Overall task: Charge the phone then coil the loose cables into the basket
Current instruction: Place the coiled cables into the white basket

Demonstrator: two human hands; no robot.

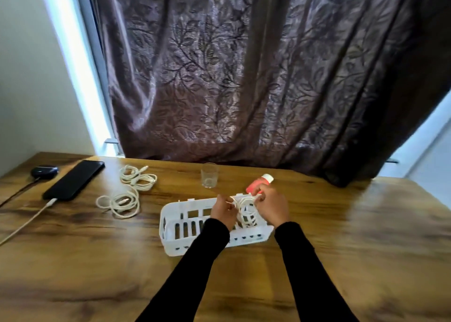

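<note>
A black phone [74, 179] lies at the table's left with a white charging cable [26, 221] plugged into its near end. Two loose white cables rest between phone and basket: one [139, 177] farther back, one [120, 202] nearer. The white slotted basket [180, 224] sits in the middle of the table. Above its right half, my left hand [223, 210] and my right hand [272, 205] both grip a coiled white cable [246, 210], holding the loops between them.
A clear drinking glass [209, 175] stands behind the basket. A red bottle with a white cap [258, 183] lies behind my right hand. A dark round object [44, 171] sits at the far left. A patterned curtain [244, 77] hangs along the table's back edge.
</note>
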